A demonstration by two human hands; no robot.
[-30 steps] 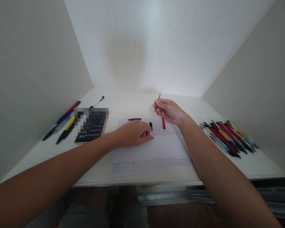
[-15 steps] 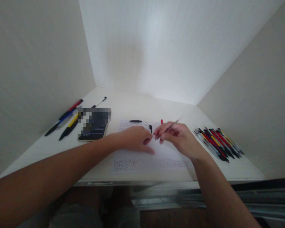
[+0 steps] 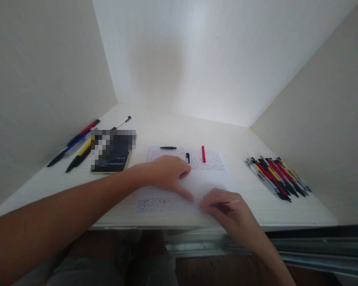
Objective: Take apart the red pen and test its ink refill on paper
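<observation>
My left hand (image 3: 167, 174) rests palm down on a sheet of paper (image 3: 197, 180) covered with handwriting and small scribble marks, its fingers loosely curled with the forefinger stretched along the sheet. My right hand (image 3: 226, 208) is at the near edge of the paper, fingers pinched round a thin pen refill (image 3: 226, 203) whose tip touches the paper. On the far part of the sheet lie a red pen barrel (image 3: 203, 153), a small black pen part (image 3: 187, 157) and a black clip-like piece (image 3: 168, 147).
A row of several red, black, yellow and blue pens (image 3: 276, 174) lies at the right of the white desk (image 3: 167, 127). At the left are a dark booklet (image 3: 111, 155) and several pens (image 3: 74, 147) by the wall. Walls enclose the desk on three sides.
My right hand came down from above the far end of the paper to its near edge with the thin refill. The red barrel now lies uncovered. My left hand stayed put.
</observation>
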